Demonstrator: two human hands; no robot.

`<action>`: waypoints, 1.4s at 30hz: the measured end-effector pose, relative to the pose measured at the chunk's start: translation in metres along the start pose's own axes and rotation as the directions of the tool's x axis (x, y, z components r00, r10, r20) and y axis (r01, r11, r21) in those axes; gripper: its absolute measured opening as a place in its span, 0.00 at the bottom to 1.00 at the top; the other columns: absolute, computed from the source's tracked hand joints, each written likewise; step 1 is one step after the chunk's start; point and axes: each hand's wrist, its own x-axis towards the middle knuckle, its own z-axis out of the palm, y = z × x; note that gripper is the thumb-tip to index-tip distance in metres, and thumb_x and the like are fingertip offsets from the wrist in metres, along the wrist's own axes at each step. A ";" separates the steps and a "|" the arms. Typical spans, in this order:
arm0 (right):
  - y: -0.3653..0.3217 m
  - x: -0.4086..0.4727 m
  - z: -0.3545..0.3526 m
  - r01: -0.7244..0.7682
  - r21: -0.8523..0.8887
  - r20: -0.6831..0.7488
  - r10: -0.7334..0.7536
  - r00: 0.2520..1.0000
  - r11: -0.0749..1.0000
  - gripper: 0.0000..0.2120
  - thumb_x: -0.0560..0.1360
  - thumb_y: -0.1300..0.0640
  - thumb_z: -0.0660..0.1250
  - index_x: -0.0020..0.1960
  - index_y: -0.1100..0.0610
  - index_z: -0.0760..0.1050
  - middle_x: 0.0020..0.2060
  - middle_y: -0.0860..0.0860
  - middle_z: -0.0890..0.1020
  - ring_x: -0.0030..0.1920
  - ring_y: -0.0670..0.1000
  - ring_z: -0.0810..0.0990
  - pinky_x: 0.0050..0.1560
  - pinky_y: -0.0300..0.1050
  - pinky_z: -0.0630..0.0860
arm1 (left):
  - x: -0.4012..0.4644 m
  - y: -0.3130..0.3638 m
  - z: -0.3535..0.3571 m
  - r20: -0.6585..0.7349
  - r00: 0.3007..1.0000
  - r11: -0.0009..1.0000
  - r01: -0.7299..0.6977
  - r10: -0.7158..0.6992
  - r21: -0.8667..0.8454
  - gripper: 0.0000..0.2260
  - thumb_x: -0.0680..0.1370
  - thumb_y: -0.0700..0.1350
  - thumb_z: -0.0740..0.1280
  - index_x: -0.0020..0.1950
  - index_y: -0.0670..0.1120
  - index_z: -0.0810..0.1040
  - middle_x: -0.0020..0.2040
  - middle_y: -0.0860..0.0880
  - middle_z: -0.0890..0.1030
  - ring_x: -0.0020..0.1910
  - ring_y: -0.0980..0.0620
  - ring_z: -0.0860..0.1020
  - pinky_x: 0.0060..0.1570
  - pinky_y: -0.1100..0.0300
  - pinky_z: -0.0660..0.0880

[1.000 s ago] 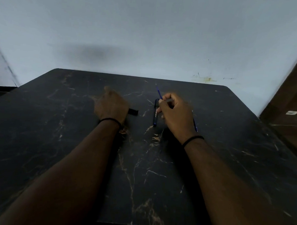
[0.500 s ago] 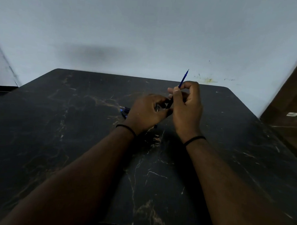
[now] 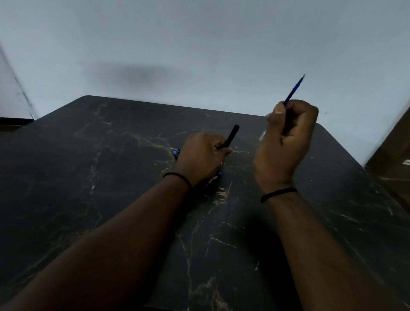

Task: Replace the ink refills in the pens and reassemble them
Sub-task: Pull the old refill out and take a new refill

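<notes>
My left hand (image 3: 202, 156) is closed around a black pen barrel (image 3: 230, 137) that sticks up and away from the fist, tilted to the right. My right hand (image 3: 285, 144) is raised above the table and grips a thin blue ink refill (image 3: 295, 90), which points up and to the right against the wall. A pale, blurred tip (image 3: 262, 136) shows just below the right thumb. The two hands are apart. Small blue parts (image 3: 176, 152) lie on the table (image 3: 81, 173), mostly hidden behind my left hand.
The table is black with gold marble veins and rounded far corners; it stands against a pale blue-grey wall. A brown wooden surface (image 3: 401, 149) runs along the right side. Both wrists wear black bands.
The hands were together at the table's middle; now they have pulled apart. My right hand rose to the right with the blue refill, and the black barrel stays in my left hand.
</notes>
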 end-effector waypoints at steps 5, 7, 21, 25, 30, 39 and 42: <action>0.032 0.000 -0.016 -0.142 -0.656 0.202 0.354 0.913 0.741 0.10 0.80 0.49 0.66 0.40 0.48 0.73 0.35 0.44 0.77 0.34 0.46 0.75 0.36 0.42 0.72 | 0.002 -0.007 0.001 -0.071 0.996 0.999 0.046 -0.045 0.019 0.08 0.73 0.53 0.72 0.40 0.49 0.83 0.34 0.54 0.82 0.34 0.59 0.79 0.31 0.63 0.71; 0.044 -0.002 -0.022 -0.116 -0.812 0.256 0.528 0.810 0.571 0.15 0.78 0.48 0.66 0.35 0.54 0.75 0.31 0.47 0.76 0.30 0.47 0.73 0.32 0.42 0.67 | 0.002 -0.006 0.002 -0.081 0.996 0.999 0.035 -0.033 0.021 0.08 0.73 0.53 0.72 0.40 0.49 0.83 0.35 0.54 0.83 0.34 0.58 0.80 0.33 0.62 0.73; 0.060 0.012 -0.040 -0.135 -0.847 0.231 0.583 0.779 0.514 0.20 0.81 0.49 0.62 0.33 0.57 0.70 0.30 0.53 0.73 0.35 0.57 0.75 0.40 0.45 0.70 | 0.003 -0.007 0.001 -0.055 0.998 0.999 0.042 -0.043 -0.016 0.08 0.74 0.52 0.73 0.43 0.48 0.85 0.37 0.52 0.84 0.36 0.56 0.81 0.39 0.52 0.80; 0.067 0.019 -0.052 -0.187 -0.868 0.197 0.666 0.719 0.459 0.15 0.77 0.53 0.66 0.34 0.59 0.73 0.34 0.56 0.75 0.40 0.59 0.77 0.48 0.51 0.76 | 0.003 -0.008 0.001 -0.055 0.998 0.999 0.040 -0.040 -0.002 0.08 0.74 0.52 0.73 0.42 0.48 0.84 0.37 0.51 0.84 0.36 0.55 0.81 0.38 0.52 0.80; 0.072 0.019 -0.052 -0.183 -0.882 0.235 0.741 0.629 0.435 0.15 0.77 0.53 0.66 0.35 0.60 0.73 0.40 0.61 0.80 0.46 0.62 0.81 0.47 0.50 0.75 | 0.002 -0.009 0.002 -0.052 0.998 0.999 0.036 -0.036 0.002 0.07 0.74 0.52 0.72 0.43 0.49 0.84 0.38 0.53 0.84 0.37 0.58 0.80 0.38 0.58 0.79; 0.075 0.021 -0.052 -0.170 -0.920 0.167 0.747 0.644 0.352 0.10 0.75 0.53 0.69 0.42 0.61 0.78 0.48 0.63 0.83 0.50 0.65 0.82 0.50 0.53 0.80 | 0.002 -0.007 0.003 -0.043 0.998 0.999 0.045 -0.045 -0.014 0.07 0.74 0.51 0.73 0.44 0.49 0.85 0.39 0.53 0.84 0.38 0.57 0.81 0.38 0.59 0.78; 0.078 0.021 -0.053 -0.206 -0.904 0.157 0.739 0.656 0.375 0.10 0.75 0.53 0.69 0.42 0.60 0.78 0.45 0.61 0.82 0.47 0.64 0.82 0.47 0.51 0.79 | 0.002 -0.007 0.003 -0.047 0.998 0.998 0.047 -0.049 -0.028 0.06 0.74 0.51 0.73 0.43 0.49 0.84 0.37 0.54 0.83 0.36 0.57 0.80 0.36 0.58 0.78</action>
